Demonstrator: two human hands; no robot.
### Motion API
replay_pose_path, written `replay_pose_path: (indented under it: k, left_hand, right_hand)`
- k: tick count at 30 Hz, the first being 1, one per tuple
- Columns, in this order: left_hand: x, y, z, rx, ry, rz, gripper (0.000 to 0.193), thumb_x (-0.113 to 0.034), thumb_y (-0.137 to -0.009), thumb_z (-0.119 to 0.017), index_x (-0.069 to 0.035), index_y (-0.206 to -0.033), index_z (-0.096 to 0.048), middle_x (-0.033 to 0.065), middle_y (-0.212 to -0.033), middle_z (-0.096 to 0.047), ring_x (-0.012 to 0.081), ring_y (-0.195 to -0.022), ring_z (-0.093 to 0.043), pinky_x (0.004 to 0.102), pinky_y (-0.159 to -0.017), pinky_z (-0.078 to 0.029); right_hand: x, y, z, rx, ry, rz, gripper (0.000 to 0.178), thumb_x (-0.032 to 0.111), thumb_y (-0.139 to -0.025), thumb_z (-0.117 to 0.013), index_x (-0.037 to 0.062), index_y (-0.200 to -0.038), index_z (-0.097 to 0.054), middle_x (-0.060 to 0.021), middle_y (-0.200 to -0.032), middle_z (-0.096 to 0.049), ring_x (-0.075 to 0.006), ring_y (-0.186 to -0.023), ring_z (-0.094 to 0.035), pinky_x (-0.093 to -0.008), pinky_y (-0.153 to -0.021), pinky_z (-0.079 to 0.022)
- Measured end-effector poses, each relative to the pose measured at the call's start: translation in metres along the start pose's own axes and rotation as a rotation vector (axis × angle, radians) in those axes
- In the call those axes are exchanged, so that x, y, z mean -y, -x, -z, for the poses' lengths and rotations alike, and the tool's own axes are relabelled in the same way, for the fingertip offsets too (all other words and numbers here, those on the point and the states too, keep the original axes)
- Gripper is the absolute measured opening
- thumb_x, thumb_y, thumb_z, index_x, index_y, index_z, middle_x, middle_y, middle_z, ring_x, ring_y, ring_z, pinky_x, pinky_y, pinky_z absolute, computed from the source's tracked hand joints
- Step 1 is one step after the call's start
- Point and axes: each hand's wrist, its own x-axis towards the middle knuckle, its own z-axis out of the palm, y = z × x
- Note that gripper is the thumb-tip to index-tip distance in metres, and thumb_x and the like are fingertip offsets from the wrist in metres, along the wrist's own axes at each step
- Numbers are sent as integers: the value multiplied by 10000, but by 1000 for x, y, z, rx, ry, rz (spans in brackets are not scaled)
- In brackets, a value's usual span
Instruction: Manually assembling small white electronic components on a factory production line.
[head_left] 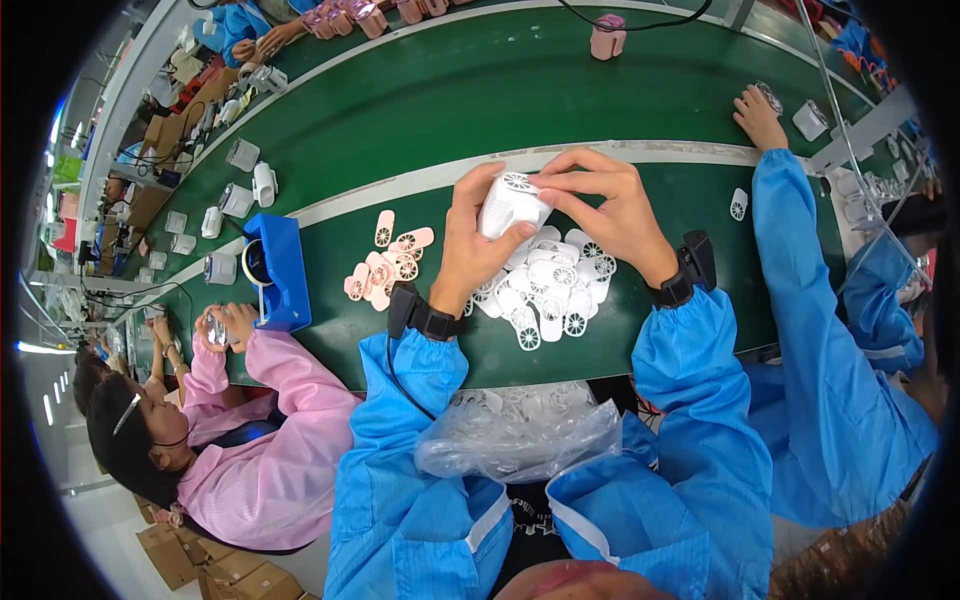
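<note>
My left hand is wrapped round a white plastic housing, held tilted above the bench. A spoked, rounded cover plate sits at the housing's upper end. My right hand is closed, its thumb and fingertips pressed together at the plate's right edge; the fingers partly hide the contact. Below both hands lies a loose pile of white cover plates, many with spoked round openings. To the left is a smaller group of pink cover plates of like shape.
A blue holder with a tape roll stands at left, beside a co-worker in pink. Several white housings and one pink housing stand on the green belt. At right a co-worker's hand reaches over. A clear plastic bag rests at my lap.
</note>
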Motion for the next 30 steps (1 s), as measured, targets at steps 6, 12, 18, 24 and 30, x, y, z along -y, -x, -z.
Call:
replay_pose_path:
  k: [6,12,18,24,30]
  left_hand:
    - [-6,-1,-4,-121,54,91,549,-263,-991,-777,-82,-1404,-464,144,-1129,-689,183,-989,-689,341,-821,-573]
    - [-12,-3,-5,-119,173,252,449,-246,-1055,-675,-81,-1401,-441,148,-1117,-668,172,-1006,-661,319,-834,-550]
    - [-6,-13,-11,-315,244,-221,415,-304,-1089,-547,-39,-1378,-411,206,-1145,-637,239,-1052,-638,378,-931,-513]
    - [-13,0,-1,-360,285,-287,496,-378,-1068,-510,-23,-1385,-371,222,-1163,-622,272,-1067,-620,405,-977,-489]
    - [-22,-5,-2,-434,409,-189,515,-391,-1054,-515,-28,-1383,-358,226,-1144,-625,269,-1037,-621,396,-949,-501]
  right_hand:
    - [2,3,-11,72,-75,-28,575,92,-790,-901,31,-1330,-713,-123,-1264,-678,-248,-1120,-692,-353,-910,-582]
    - [-1,9,-38,-24,127,67,839,202,-667,-991,33,-1389,-600,-136,-1336,-634,-268,-1197,-672,-385,-938,-600]
    - [2,5,-39,-9,77,76,868,254,-626,-1017,23,-1350,-596,-139,-1314,-643,-270,-1196,-675,-383,-934,-608]
    - [16,13,-64,9,-60,-40,871,268,-652,-1006,18,-1370,-581,-139,-1306,-642,-264,-1189,-677,-379,-935,-604]
    - [28,2,-83,-182,36,88,857,303,-710,-971,8,-1399,-556,-164,-1283,-635,-281,-1138,-673,-406,-921,-573]
